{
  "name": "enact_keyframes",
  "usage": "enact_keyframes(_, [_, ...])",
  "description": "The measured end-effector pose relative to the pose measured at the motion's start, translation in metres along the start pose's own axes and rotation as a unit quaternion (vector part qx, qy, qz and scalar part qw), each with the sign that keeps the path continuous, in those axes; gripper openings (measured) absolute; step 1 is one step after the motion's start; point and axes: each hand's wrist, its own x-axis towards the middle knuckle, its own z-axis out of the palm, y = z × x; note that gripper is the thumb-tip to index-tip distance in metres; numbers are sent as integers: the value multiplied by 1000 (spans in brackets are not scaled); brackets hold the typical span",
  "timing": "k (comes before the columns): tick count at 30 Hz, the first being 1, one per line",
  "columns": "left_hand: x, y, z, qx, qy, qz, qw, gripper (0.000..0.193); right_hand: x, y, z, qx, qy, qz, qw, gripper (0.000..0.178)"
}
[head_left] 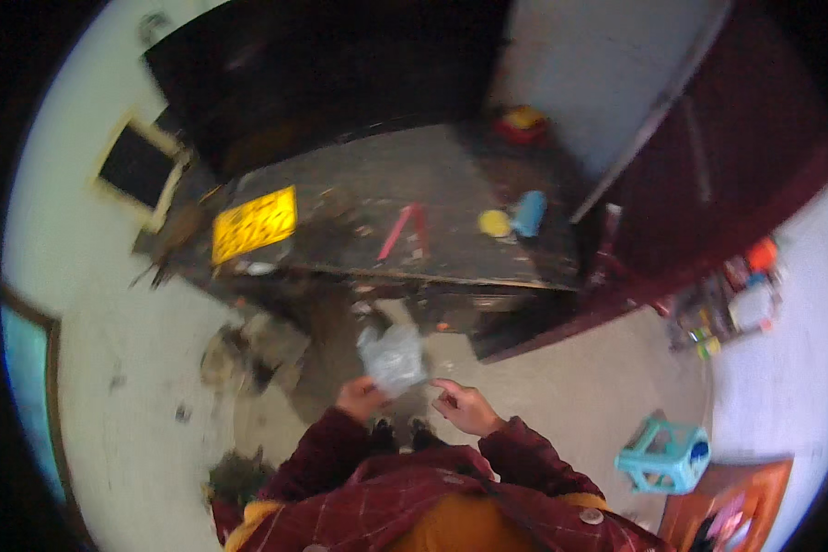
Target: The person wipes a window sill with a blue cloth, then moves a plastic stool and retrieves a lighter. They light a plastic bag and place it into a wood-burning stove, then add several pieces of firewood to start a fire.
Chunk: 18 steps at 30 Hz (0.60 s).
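A crumpled, see-through plastic bag (396,359) hangs in front of me, above the floor and near my body. My left hand (361,397) is closed on its lower left edge, with the fingertips partly hidden behind the plastic. Just right of the bag is my right hand (469,408), its index finger stretched toward the bag's edge and the other fingers loosely curled. I see nothing held in it; blur hides whether the fingertip touches the plastic.
Ahead stands a dark wooden table (340,239) bearing a yellow printed sheet (256,224), a red V-shaped object (405,230), a blue cylinder (529,213) and a yellow round piece (494,223). A turquoise stool (664,455) stands at right. Cluttered items (741,294) line the right wall.
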Motion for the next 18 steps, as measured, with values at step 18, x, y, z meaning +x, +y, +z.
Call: enact_keyframes(18, [61,-5,146,31,-319,-10,947,17,-122,51,14,313,199,100,923,20])
